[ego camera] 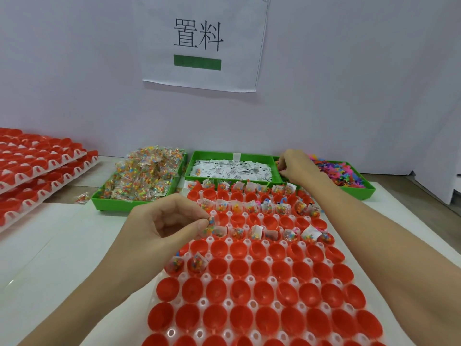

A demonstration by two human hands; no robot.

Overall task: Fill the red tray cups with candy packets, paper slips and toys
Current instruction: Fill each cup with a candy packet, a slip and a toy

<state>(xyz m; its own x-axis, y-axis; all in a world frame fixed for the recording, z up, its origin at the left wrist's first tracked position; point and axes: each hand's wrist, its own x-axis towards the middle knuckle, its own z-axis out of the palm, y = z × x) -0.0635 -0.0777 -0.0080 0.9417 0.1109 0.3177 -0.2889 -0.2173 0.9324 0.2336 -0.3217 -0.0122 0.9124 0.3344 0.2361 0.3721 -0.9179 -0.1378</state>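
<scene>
White sheeting covered the bench below a pale wall. On it lay the red tray point(262, 290), its far rows partly filled, its near cups bare. The left hand point(159, 226) pinched a candy packet point(211, 222) between thumb and forefinger above the tray's left edge. The right hand point(295, 166) reached into the green bin of toys point(346, 174), fingers curled down; whether they had caught one I could not tell. The packet probably wanted lowering well into an empty cup before release, so it stayed put.
</scene>
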